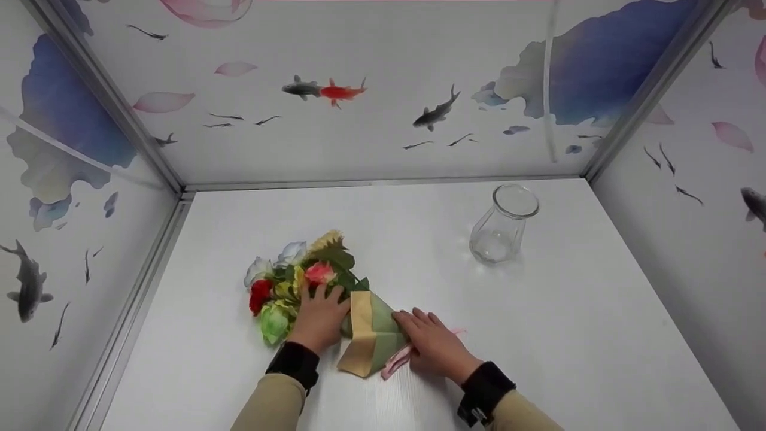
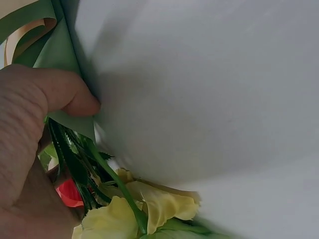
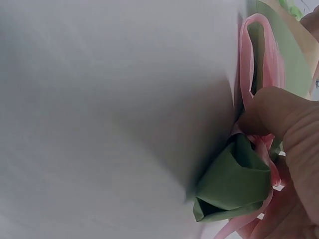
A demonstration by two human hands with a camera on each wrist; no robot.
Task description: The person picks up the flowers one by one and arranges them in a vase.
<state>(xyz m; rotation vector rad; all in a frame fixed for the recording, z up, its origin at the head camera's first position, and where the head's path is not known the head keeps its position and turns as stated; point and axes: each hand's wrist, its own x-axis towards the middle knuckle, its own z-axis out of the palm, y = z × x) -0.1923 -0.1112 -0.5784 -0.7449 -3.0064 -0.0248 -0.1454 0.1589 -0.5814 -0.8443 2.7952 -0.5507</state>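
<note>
A bouquet of artificial flowers (image 1: pixel 320 272), with red, pink, yellow, green and pale blue blooms, lies on the white table, heads to the left. Green-and-tan wrapping paper (image 1: pixel 383 335) covers its stem end. My left hand (image 1: pixel 320 320) grips the bouquet just below the blooms; in the left wrist view its thumb presses the paper's edge over the green stems (image 2: pixel 79 154). At the paper's narrow end, my right hand (image 1: pixel 440 347) pinches the gathered paper (image 3: pixel 234 174) together with a pink ribbon (image 3: pixel 271 50). Its other fingers are partly hidden behind the bundle.
A clear glass vase (image 1: pixel 499 236) stands upright at the back right of the white table (image 1: pixel 568 335). Printed panels (image 1: pixel 371 137) with fish and petals enclose the table at the back and both sides.
</note>
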